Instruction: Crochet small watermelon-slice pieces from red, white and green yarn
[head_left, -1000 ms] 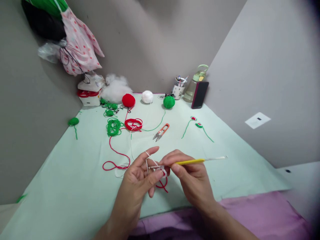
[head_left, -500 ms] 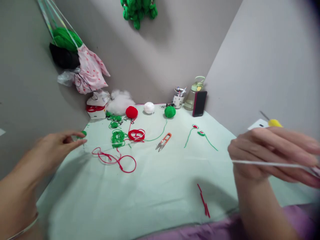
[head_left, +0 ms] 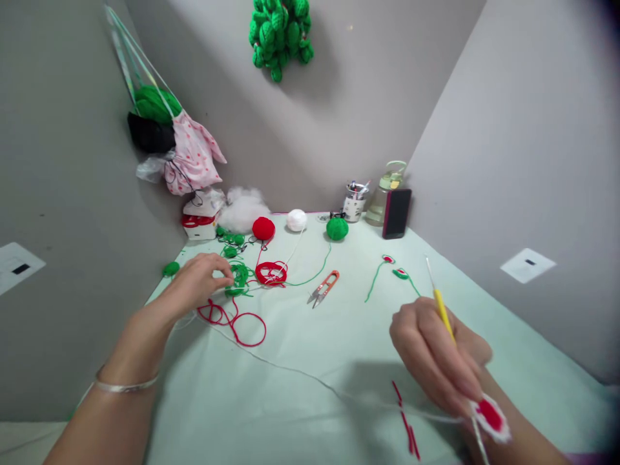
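Observation:
My right hand is closed on a yellow-handled crochet hook, its metal tip pointing up. A small red-and-white crochet piece is held in that hand too, by the lower fingers. White yarn trails from the piece, slack across the table, toward my left hand. Thumb and fingertips of the left hand are pinched on the white yarn beside a green yarn tangle. From those fingertips another stretch leads back over a red yarn coil to the white yarn ball.
Orange thread snips lie mid-table. Two small crochet pieces with green tails, one at the hand's far side, lie right. Red yarn scraps are near the front. A phone, bottle and pen cup stand at the back.
My left hand has moved right, toward the green tangle. The right hand has come inward and turned, bringing the hook upright and the crochet piece into view. The taut white yarn now hangs slack.

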`<action>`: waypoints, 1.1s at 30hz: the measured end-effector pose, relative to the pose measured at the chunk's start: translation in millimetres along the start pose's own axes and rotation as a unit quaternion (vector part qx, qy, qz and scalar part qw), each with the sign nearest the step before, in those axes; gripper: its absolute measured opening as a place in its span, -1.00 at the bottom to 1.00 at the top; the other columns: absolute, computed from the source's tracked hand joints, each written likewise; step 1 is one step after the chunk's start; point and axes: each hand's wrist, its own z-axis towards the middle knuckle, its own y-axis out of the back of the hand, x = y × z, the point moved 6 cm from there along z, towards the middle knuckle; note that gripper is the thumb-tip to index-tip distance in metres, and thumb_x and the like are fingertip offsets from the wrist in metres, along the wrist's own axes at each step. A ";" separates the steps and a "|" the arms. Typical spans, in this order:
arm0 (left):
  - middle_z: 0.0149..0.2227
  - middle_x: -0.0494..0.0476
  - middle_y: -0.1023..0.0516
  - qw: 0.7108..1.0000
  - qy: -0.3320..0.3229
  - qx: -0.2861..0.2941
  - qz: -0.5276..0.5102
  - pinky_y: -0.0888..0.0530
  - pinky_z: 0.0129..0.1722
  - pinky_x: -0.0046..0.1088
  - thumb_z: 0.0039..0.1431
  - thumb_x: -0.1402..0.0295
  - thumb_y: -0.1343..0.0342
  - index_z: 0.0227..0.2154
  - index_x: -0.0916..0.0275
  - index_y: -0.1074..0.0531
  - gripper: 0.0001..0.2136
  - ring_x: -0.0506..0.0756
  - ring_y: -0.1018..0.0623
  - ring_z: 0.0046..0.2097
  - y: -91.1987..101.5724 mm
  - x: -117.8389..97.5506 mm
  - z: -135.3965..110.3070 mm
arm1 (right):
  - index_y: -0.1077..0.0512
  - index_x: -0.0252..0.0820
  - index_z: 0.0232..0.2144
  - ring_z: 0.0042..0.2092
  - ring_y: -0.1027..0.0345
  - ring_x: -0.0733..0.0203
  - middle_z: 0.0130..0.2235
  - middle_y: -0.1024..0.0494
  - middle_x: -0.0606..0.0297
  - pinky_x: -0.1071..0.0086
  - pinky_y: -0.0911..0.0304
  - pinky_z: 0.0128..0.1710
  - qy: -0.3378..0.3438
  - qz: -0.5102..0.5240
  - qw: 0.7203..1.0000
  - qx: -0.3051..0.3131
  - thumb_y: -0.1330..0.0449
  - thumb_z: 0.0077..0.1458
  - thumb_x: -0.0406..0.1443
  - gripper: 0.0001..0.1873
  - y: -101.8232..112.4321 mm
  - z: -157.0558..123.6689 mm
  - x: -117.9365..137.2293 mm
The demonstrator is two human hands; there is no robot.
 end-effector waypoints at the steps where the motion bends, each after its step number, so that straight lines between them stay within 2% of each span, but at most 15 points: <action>1: 0.19 0.26 -0.57 1.000 -0.003 0.020 0.005 -0.62 0.05 -0.04 0.42 0.22 -0.23 0.14 0.16 -0.52 -0.69 0.24 -0.62 0.07 -10.1 -1.7 -0.7 | -0.43 -0.20 -0.67 -0.68 -0.35 0.37 -0.60 -0.48 0.31 0.58 -0.42 -0.58 0.004 -0.001 1.000 -0.001 -0.29 0.34 -0.29 -0.51 -0.6 1.2 -1.7; 4: 0.22 0.27 -0.55 0.998 -0.006 0.068 0.008 -0.62 0.05 -0.02 0.42 0.23 -0.23 0.17 0.16 -0.50 -0.67 0.26 -0.62 0.09 -37.1 -9.4 -4.9 | -0.43 -0.22 -0.67 -0.66 -0.35 0.41 -0.58 -0.48 0.30 0.62 -0.36 -0.58 0.010 -0.036 0.999 -0.028 -0.30 0.33 -0.27 -0.50 2.8 2.6 -4.0; 6: 0.17 0.26 -0.59 0.996 -0.003 0.093 -0.015 -0.62 0.04 -0.03 0.41 0.22 -0.24 0.12 0.18 -0.54 -0.70 0.25 -0.63 0.06 -43.2 -15.5 -10.9 | -0.48 -0.24 -0.63 -0.64 -0.39 0.41 -0.56 -0.51 0.27 0.62 -0.35 -0.56 0.001 -0.058 0.998 -0.037 -0.32 0.33 -0.25 -0.54 5.6 2.1 -5.7; 7: 0.12 0.24 -0.62 0.994 -0.004 0.108 -0.035 -0.62 0.04 -0.05 0.39 0.20 -0.26 0.03 0.18 -0.58 -0.75 0.25 -0.64 0.05 -41.5 -18.6 -15.3 | -0.50 -0.25 -0.61 -0.63 -0.39 0.41 -0.55 -0.53 0.26 0.61 -0.34 -0.56 -0.001 -0.063 0.997 -0.041 -0.32 0.33 -0.25 -0.56 7.0 1.4 -6.2; 8: 0.00 0.22 -0.69 0.991 -0.003 0.121 -0.058 -0.62 0.04 -0.08 0.32 0.17 -0.33 -0.17 0.15 -0.65 -0.82 0.27 -0.66 0.03 -36.4 -21.0 -20.3 | -0.52 -0.26 -0.59 -0.63 -0.40 0.41 -0.54 -0.54 0.25 0.61 -0.33 -0.56 -0.001 -0.065 0.997 -0.046 -0.32 0.33 -0.24 -0.57 8.2 0.6 -6.4; 9: -0.08 0.20 -0.72 0.988 -0.002 0.132 -0.084 -0.62 0.04 -0.12 0.23 0.12 -0.38 -0.35 0.12 -0.67 -0.81 0.31 -0.67 0.04 -29.1 -22.3 -25.7 | -0.52 -0.26 -0.58 -0.63 -0.39 0.41 -0.54 -0.54 0.26 0.60 -0.31 -0.57 0.004 -0.066 0.997 -0.048 -0.32 0.33 -0.25 -0.58 8.9 -0.3 -6.0; 11: -0.09 0.21 -0.75 0.984 0.009 0.121 -0.134 -0.65 -0.01 -0.16 0.16 0.01 -0.39 -0.44 0.09 -0.67 -0.73 0.38 -0.68 0.08 -9.8 -19.3 -33.5 | -0.53 -0.26 -0.56 -0.64 -0.38 0.42 -0.55 -0.54 0.27 0.60 -0.29 -0.58 0.018 -0.069 0.996 -0.056 -0.31 0.33 -0.25 -0.60 10.1 -2.1 -4.8; 14: -0.03 0.24 -0.73 0.985 0.049 -0.011 -0.168 -0.63 0.05 -0.11 0.29 0.01 -0.27 -0.35 0.13 -0.63 -0.70 0.34 -0.68 0.08 18.9 3.5 -31.6 | -0.56 -0.25 -0.54 -0.64 -0.38 0.40 -0.55 -0.55 0.27 0.59 -0.29 -0.58 0.015 -0.074 0.996 -0.055 -0.32 0.33 -0.25 -0.63 9.7 -2.8 -6.8; 16: 0.00 0.25 -0.69 0.976 0.086 -0.125 -0.154 -0.63 0.02 -0.07 0.40 0.09 -0.20 -0.12 0.21 -0.61 -0.72 0.27 -0.68 0.01 28.7 24.4 -25.7 | -0.58 -0.27 -0.52 -0.62 -0.41 0.39 -0.53 -0.56 0.25 0.59 -0.30 -0.57 0.005 -0.074 0.996 -0.056 -0.32 0.33 -0.23 -0.64 10.1 -2.2 -9.9; 18: 0.12 0.26 -0.61 0.962 0.115 -0.218 -0.120 -0.63 0.00 -0.04 0.42 0.19 -0.23 0.12 0.23 -0.52 -0.67 0.25 -0.65 0.02 30.6 40.2 -21.4 | -0.59 -0.29 -0.50 -0.60 -0.43 0.37 -0.52 -0.56 0.25 0.58 -0.31 -0.56 0.000 -0.072 0.995 -0.066 -0.33 0.32 -0.22 -0.64 11.7 -1.8 -12.3; 21: 0.20 0.27 -0.55 0.949 0.117 -0.287 -0.057 -0.63 0.02 -0.02 0.41 0.23 -0.24 0.20 0.19 -0.48 -0.63 0.26 -0.63 0.07 23.8 43.5 -20.3 | -0.61 -0.32 -0.48 -0.58 -0.45 0.37 -0.50 -0.55 0.24 0.57 -0.32 -0.54 -0.004 -0.071 0.994 -0.081 -0.35 0.31 -0.24 -0.67 14.0 -2.4 -14.4; 23: 0.19 0.27 -0.56 0.957 0.092 -0.276 -0.016 -0.63 0.03 -0.02 0.41 0.22 -0.24 0.18 0.19 -0.49 -0.65 0.26 -0.63 0.07 14.6 33.3 -19.7 | -0.63 -0.33 -0.46 -0.57 -0.45 0.37 -0.50 -0.56 0.22 0.56 -0.32 -0.53 -0.009 -0.070 0.994 -0.086 -0.35 0.30 -0.24 -0.68 14.4 -3.1 -15.9; 27: 0.20 0.27 -0.56 0.979 0.029 -0.197 0.047 -0.62 0.05 -0.01 0.42 0.23 -0.24 0.17 0.19 -0.50 -0.66 0.26 -0.62 0.08 -8.2 3.7 -11.1 | -0.64 -0.35 -0.44 -0.56 -0.44 0.36 -0.49 -0.56 0.21 0.56 -0.32 -0.53 -0.023 -0.069 0.993 -0.091 -0.36 0.30 -0.23 -0.69 13.1 -2.6 -18.7; 30: 0.21 0.27 -0.56 0.990 -0.007 -0.127 0.062 -0.61 0.05 -0.02 0.43 0.23 -0.23 0.16 0.16 -0.51 -0.68 0.25 -0.62 0.08 -26.8 -12.6 -1.0 | -0.64 -0.36 -0.45 -0.55 -0.44 0.37 -0.48 -0.55 0.22 0.58 -0.32 -0.53 -0.034 -0.072 0.992 -0.097 -0.36 0.30 -0.23 -0.68 12.3 -1.1 -20.1; 33: 0.21 0.27 -0.55 0.996 -0.017 -0.076 0.046 -0.61 0.05 -0.01 0.42 0.23 -0.24 0.17 0.18 -0.51 -0.67 0.26 -0.62 0.09 -41.6 -19.8 3.1 | -0.64 -0.36 -0.47 -0.56 -0.44 0.37 -0.49 -0.54 0.23 0.58 -0.33 -0.53 -0.043 -0.075 0.992 -0.095 -0.37 0.28 -0.23 -0.67 11.1 -0.4 -20.6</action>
